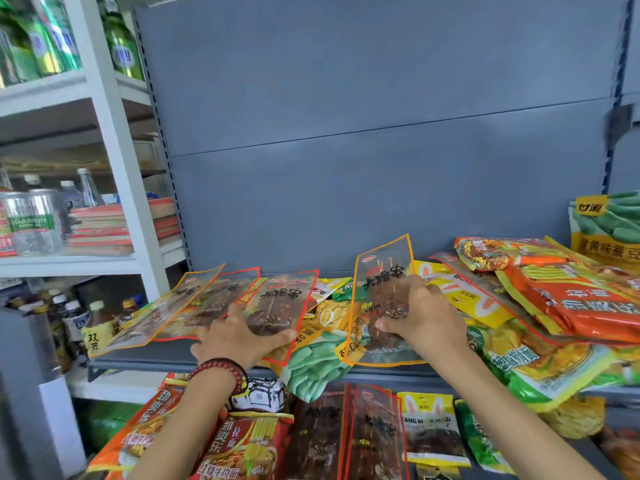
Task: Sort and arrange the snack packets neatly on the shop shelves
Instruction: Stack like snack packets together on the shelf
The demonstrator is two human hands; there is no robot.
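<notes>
Three clear brown snack packets (207, 306) with red or orange edges lie fanned side by side on the left of the grey shelf (145, 356). My left hand (239, 336) presses flat on the rightmost of them, fingers spread. My right hand (420, 315) grips a fourth such packet (381, 271), held upright and tilted over the shelf's middle. Under and around it lies a jumble of green, yellow and orange packets (322, 362).
A heap of orange noodle packets (571, 299) and a green pea bag (609, 223) fills the shelf's right. The lower shelf holds more packets (363, 434). A white rack with bottles (34, 220) and books stands left. The grey back panel (346, 133) rises behind.
</notes>
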